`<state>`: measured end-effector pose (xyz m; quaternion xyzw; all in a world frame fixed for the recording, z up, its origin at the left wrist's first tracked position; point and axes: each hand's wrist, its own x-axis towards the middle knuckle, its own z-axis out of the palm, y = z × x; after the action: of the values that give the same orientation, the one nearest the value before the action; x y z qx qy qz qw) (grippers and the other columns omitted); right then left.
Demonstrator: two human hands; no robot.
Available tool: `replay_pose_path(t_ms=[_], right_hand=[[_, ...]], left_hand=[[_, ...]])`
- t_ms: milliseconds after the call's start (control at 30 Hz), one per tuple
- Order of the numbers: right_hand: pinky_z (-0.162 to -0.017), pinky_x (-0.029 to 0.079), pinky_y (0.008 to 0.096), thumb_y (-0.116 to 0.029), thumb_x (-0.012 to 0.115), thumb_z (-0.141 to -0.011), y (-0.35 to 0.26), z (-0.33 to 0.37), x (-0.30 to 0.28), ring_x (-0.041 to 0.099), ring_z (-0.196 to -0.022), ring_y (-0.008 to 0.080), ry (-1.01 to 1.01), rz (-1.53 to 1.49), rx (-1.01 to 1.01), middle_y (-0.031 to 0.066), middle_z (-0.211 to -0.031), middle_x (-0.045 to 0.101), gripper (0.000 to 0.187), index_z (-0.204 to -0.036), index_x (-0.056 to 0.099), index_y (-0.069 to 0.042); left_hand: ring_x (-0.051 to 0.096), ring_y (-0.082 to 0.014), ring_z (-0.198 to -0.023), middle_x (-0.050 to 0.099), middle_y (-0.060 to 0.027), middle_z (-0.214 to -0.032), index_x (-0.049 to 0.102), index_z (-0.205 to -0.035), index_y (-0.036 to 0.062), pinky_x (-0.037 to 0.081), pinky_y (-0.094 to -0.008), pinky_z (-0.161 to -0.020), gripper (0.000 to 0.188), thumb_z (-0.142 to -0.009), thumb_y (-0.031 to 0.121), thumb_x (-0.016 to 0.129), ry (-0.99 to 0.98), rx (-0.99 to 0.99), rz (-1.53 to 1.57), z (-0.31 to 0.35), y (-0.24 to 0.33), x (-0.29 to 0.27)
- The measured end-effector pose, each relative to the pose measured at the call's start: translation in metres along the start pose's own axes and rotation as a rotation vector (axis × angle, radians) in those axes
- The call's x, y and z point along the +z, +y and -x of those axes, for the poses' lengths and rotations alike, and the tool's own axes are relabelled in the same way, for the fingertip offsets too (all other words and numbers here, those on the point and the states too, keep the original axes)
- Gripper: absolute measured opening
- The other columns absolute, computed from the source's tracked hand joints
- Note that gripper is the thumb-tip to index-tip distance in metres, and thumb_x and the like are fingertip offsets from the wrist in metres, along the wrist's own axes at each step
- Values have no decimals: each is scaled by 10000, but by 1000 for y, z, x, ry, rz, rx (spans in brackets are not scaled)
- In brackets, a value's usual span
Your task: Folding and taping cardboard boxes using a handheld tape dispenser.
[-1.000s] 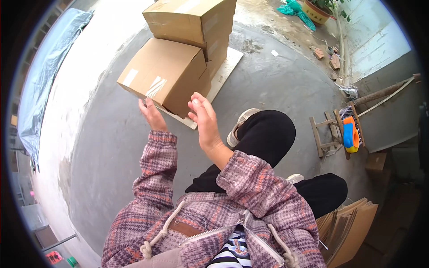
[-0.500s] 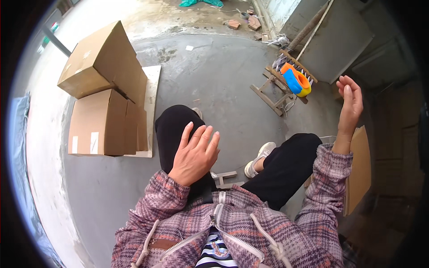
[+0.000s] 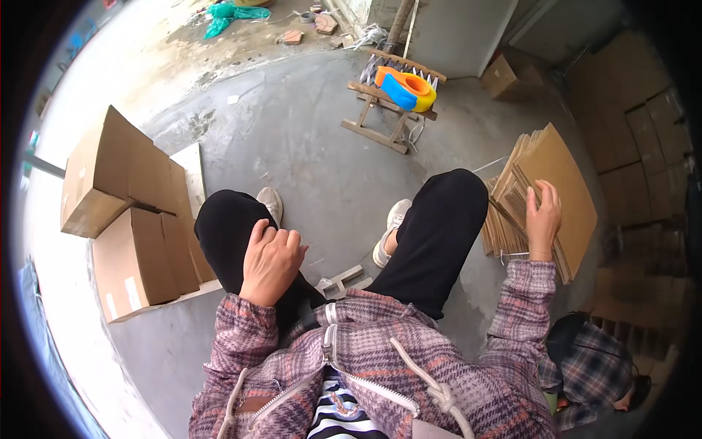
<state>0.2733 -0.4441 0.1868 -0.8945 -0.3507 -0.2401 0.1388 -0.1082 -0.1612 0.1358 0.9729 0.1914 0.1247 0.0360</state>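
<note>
From the head view, the right hand (image 3: pixel 542 218) is seen laid on a stack of flattened cardboard sheets (image 3: pixel 550 192) leaning at the person's right side, beside the right knee (image 3: pixel 451 201); its fingers (image 3: pixel 546 194) are stretched nearly straight and pressed flat on the top sheet, with the thumb tucked at the sheet's near edge, though whether a sheet is actually pinched cannot be told; the left hand (image 3: pixel 269 262) is rested on the left knee (image 3: pixel 228 228), fingers loosely curled, nothing held in it; two assembled cardboard boxes (image 3: pixel 121 216) are stacked on the concrete floor (image 3: pixel 300 157) at the person's left, just beside that knee; farther out, a small wooden stool (image 3: pixel 387 110) is seen lying with a blue and orange tape dispenser (image 3: pixel 406 86) on it; a second person in a plaid shirt (image 3: pixel 589 366) is caught at the lower right edge, well below the cardboard stack.
</note>
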Motion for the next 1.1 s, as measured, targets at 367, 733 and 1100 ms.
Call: replay_pose_path(t_ms=[367, 733, 1100], right_hand=[[-833, 457, 438, -69, 610, -735, 131, 6, 3, 561, -978, 373, -568, 386, 63, 219, -1025, 571, 326, -1034, 513, 17], [-720, 477, 465, 46, 546, -657, 130, -3, 6, 574, -818, 399, -493, 450, -128, 229, -888, 544, 289, -926, 451, -2], [-696, 495, 430, 58, 589, -679, 64, 12, -41, 577, -809, 358, -418, 522, -175, 183, -878, 518, 296, -916, 435, -30]], left_hand=[[543, -209, -740, 513, -47, -698, 546, -893, 65, 383, -368, -919, 198, -779, 195, 643, 22, 13, -25, 0, 2, -1], [540, -212, -758, 500, -50, -697, 554, -913, 53, 386, -367, -913, 227, -774, 203, 652, 34, 39, -18, -5, 5, -1], [541, -212, -777, 506, -53, -719, 554, -936, 50, 386, -364, -917, 230, -780, 190, 648, 35, 50, -13, -7, 7, -5]])
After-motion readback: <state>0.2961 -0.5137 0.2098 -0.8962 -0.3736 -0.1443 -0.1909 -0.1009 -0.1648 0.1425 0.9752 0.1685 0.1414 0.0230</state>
